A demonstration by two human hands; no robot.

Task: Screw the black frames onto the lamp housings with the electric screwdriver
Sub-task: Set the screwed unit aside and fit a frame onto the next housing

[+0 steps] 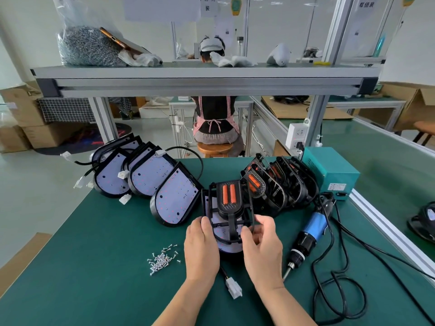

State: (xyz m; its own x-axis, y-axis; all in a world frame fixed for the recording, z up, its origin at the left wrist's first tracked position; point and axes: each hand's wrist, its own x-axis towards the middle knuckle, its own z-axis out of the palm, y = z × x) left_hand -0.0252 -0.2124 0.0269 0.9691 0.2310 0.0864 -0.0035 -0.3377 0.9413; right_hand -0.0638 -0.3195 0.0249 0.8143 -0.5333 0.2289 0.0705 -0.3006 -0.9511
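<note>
Green bench (94,267): left hand (201,245), right hand (262,243) fingers (264,221) grip black frame (229,208); housing (230,247) mostly hidden

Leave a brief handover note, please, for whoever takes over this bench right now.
Left hand and right hand each grip a side of the black frame, set over a lamp housing on the table.
The electric screwdriver lies untouched right of the hands; loose screws lie to their left.
Bare housings lean at back left, more frames at back right.
Done: frame laid on its housing. Left: drive its screws, then do the others.
</note>
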